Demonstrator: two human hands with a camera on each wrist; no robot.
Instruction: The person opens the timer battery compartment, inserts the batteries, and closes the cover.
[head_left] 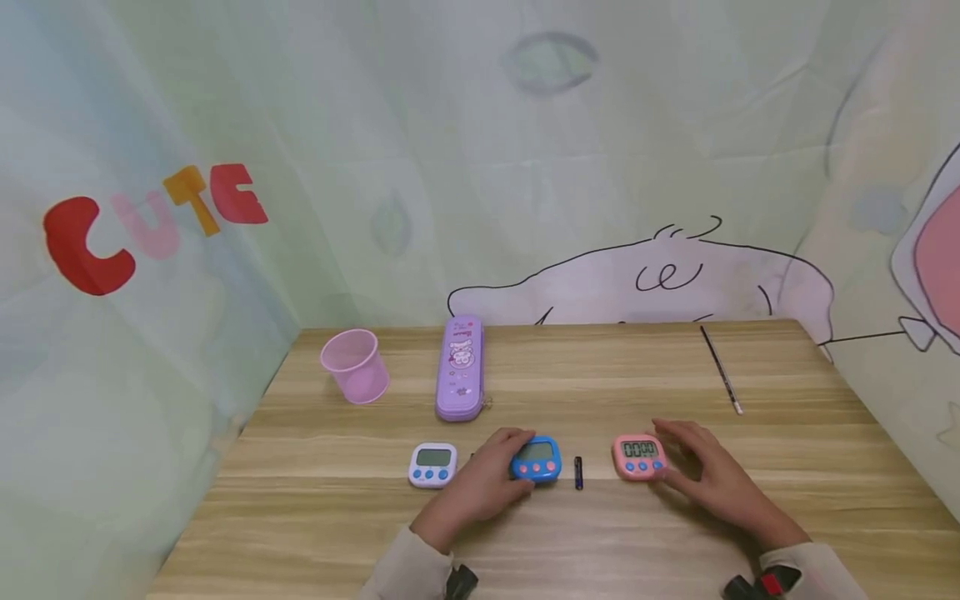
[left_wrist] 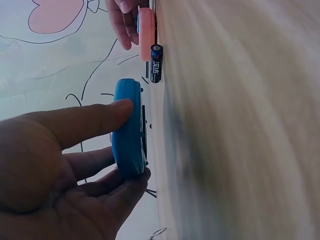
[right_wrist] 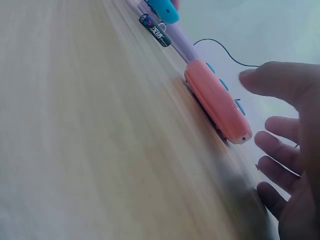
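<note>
Between thumb and fingers my left hand (head_left: 487, 479) pinches the blue timer (head_left: 537, 460) by its edges; in the left wrist view the blue timer (left_wrist: 128, 127) is on edge to the camera. Beside the pink timer (head_left: 639, 457), which shows zeros, my right hand (head_left: 716, 483) has its fingers spread around the right side. The right wrist view has a gap between the thumb and the pink timer (right_wrist: 217, 102). A small dark battery (head_left: 578, 472) lies between the two timers. Left of my left hand is a white timer (head_left: 433, 465) with blue buttons.
At the back left stand a pink cup (head_left: 360, 371) and a purple pencil case (head_left: 460, 371). A dark pencil (head_left: 722, 371) lies at the back right of the wooden table (head_left: 600, 375). A printed curtain hangs behind the table.
</note>
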